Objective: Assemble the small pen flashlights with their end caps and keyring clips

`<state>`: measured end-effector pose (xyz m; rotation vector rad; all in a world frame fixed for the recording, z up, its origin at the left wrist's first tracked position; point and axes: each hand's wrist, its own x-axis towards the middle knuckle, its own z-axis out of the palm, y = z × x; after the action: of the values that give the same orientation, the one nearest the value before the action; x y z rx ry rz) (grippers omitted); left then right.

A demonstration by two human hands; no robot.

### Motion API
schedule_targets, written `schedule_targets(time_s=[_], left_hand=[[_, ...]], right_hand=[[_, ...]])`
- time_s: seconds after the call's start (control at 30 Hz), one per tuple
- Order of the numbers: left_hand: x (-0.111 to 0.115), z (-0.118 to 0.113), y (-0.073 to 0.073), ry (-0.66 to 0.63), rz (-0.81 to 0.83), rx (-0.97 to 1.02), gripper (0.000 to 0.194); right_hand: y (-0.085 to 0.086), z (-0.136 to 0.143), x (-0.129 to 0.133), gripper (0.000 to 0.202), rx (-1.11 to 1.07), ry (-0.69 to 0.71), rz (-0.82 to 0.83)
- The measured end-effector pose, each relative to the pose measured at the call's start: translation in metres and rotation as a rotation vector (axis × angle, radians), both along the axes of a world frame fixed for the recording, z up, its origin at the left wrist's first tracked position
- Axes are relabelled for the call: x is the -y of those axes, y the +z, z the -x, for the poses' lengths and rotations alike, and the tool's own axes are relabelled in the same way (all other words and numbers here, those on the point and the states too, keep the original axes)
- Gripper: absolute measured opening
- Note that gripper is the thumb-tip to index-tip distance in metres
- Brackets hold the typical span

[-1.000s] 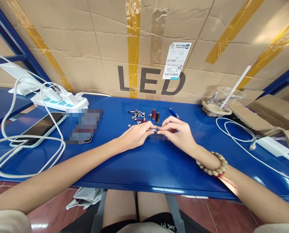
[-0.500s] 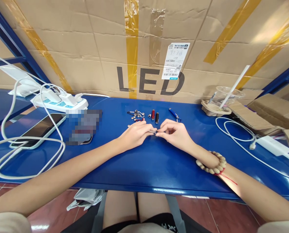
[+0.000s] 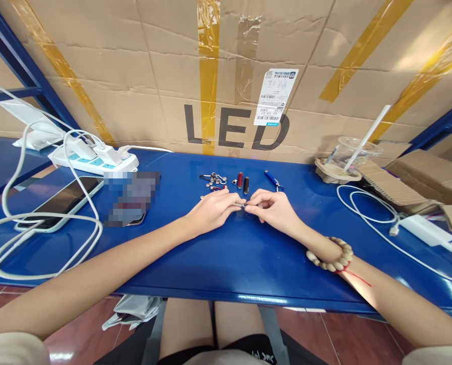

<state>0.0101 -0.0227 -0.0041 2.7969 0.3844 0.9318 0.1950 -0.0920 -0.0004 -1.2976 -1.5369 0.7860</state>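
Observation:
My left hand (image 3: pixel 215 212) pinches a small silvery metal piece (image 3: pixel 241 205) between thumb and fingertips. Against the other end of that piece, the fingertips of my right hand (image 3: pixel 268 207) are closed too; whether they grip a separate part is too small to tell. Just beyond the hands lie a red cylinder (image 3: pixel 240 180) and a black cylinder (image 3: pixel 246 185), like small flashlight bodies. A blue one with a clip (image 3: pixel 272 178) rests behind my right hand. Behind my left hand is a cluster of small metal parts, clips and button cells (image 3: pixel 213 179).
White cables and a power strip (image 3: pixel 97 161) fill the left side, beside a phone (image 3: pixel 61 203) and a blurred-out object (image 3: pixel 133 198). On the right are a plastic cup with a straw (image 3: pixel 357 152), a charger (image 3: pixel 425 228) and an opened carton (image 3: pixel 431 172). A large cardboard box (image 3: pixel 165 76) stands behind.
Both hands stay fingertip to fingertip around the small piece. My right fingers have shifted very slightly and curl a little closer; the parts on the table have not moved.

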Motion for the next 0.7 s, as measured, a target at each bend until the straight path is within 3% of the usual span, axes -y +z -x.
schedule_targets(time_s=[0.7], left_hand=[[0.0012, 0.0, -0.0004, -0.006, -0.014, 0.034, 0.02]], right_hand=[[0.0055, 0.0025, 0.0014, 0.037, -0.051, 0.014, 0.03]])
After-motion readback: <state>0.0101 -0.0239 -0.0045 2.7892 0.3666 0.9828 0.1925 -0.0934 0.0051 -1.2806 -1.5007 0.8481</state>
